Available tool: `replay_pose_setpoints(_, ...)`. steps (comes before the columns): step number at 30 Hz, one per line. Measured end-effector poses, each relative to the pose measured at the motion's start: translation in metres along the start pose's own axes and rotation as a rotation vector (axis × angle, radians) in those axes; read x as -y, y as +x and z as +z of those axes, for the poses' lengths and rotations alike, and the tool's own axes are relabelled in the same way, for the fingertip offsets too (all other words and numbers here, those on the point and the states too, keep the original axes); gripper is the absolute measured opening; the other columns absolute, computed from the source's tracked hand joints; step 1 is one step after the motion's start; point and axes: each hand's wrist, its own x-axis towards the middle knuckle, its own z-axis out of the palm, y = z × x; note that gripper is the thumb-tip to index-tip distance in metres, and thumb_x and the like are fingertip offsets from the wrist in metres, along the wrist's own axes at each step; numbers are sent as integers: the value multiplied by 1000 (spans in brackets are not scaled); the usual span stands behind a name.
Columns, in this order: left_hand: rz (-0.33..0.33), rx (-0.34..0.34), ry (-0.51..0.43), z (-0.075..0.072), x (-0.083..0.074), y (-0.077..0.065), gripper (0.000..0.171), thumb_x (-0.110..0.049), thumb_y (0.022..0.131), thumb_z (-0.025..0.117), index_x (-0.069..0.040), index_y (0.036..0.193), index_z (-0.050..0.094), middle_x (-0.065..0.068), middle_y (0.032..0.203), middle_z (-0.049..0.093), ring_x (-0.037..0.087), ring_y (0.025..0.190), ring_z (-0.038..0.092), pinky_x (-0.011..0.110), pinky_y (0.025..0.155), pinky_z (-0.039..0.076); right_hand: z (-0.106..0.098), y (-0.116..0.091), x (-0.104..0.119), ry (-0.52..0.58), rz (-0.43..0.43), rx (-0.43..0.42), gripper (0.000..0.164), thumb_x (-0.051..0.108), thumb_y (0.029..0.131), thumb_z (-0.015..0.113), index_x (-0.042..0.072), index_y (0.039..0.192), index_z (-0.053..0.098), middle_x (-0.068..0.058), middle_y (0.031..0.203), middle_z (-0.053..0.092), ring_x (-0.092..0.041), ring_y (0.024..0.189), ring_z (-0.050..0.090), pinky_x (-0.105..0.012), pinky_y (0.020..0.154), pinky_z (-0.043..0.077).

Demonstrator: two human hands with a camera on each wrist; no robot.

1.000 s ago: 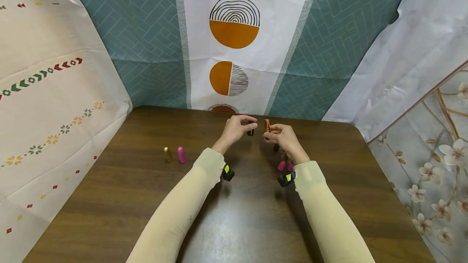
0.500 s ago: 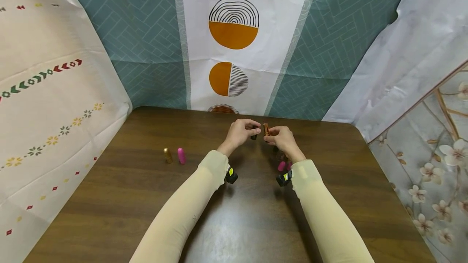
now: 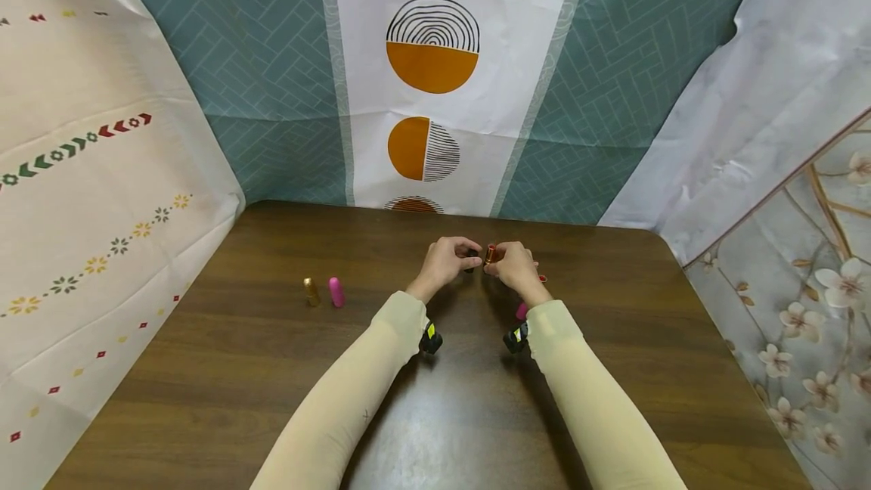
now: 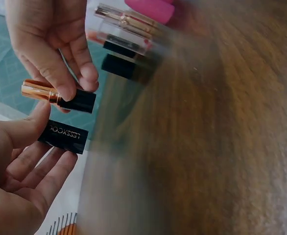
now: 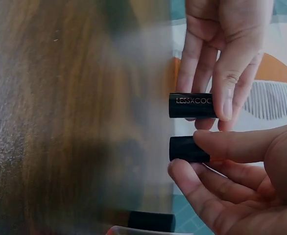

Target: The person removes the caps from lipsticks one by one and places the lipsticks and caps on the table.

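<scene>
We looked down on a dark brown wooden surface (image 3: 224, 369), a pale glare on its near middle, with cloth hung round it: behind, a teal and white hanging (image 3: 272, 74) printed with orange half-circles; on our left, a cream cloth (image 3: 68, 210) with small coloured motifs; on our right, a white cloth (image 3: 687, 142) and a panel (image 3: 823, 286) of pale blossoms. Towards the left of the surface a gold piece (image 3: 311, 292) and a pink piece (image 3: 336, 292) stood near each other. Beside the right hand (image 3: 513, 267) the left wrist view gave us a cluster: a magenta piece (image 4: 153, 10), a gold-trimmed tube (image 4: 126, 20), a clear-sided piece (image 4: 126, 42) and a black cylinder (image 4: 118, 66). From the head view that hand and its sleeve (image 3: 578, 354) stood in the way of most of these, and we could not count them. Above the surface, towards its far side, the left hand (image 3: 444, 267) pinched a lettered black cap (image 4: 64, 137) between thumb and fingers (image 4: 60, 174); the right hand likewise pinched a black-and-gold tube (image 4: 83, 102), gold end up. Neither set of fingers was parted wider than its piece, and we saw cap and tube just beside each other, not touching.
</scene>
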Motion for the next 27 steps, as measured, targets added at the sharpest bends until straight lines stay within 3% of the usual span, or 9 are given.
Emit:
replay_pose_setpoints(2,-4,-8,9,1,2,-1,23,-17,92,81,-11,115,80,6,110,78,21,99,73,36,84,58,3,2,-1,-36,11,8,17,10,90,78,2,105,75,-13,95,74,-41,111,58,-67,103,31)
replay_pose_setpoints(8,-20,7,27,6,8,-2,22,-16,92,81,-12,114,79,6,109,77,22,99,72,37,85,58,10,7,-2,-104,31,55,5,6,89,74,3,92,71,-12,90,68,-38,103,53,-50,82,32)
replay_pose_setpoints(15,-10,19,43,11,12,-2,20,-15,92,81,-12,112,80,5,104,78,20,93,71,36,83,57,15,10,-2,-120,47,68,17,5,87,75,0,103,72,-15,99,68,-37,104,54,-47,82,36)
replay_pose_setpoints(20,-10,24,43,12,12,-3,20,-13,93,80,-11,113,79,6,106,78,21,96,71,36,85,56,15,11,-2,-123,46,82,12,4,86,74,2,98,71,-14,96,68,-36,100,54,-47,80,39)
replay_pose_setpoints(27,-20,24,37,11,16,-5,24,-11,91,81,-10,115,79,8,111,77,24,105,71,41,96,55,17,15,-3,-117,34,96,21,-1,83,75,2,103,71,-14,98,70,-35,98,56,-46,80,47)
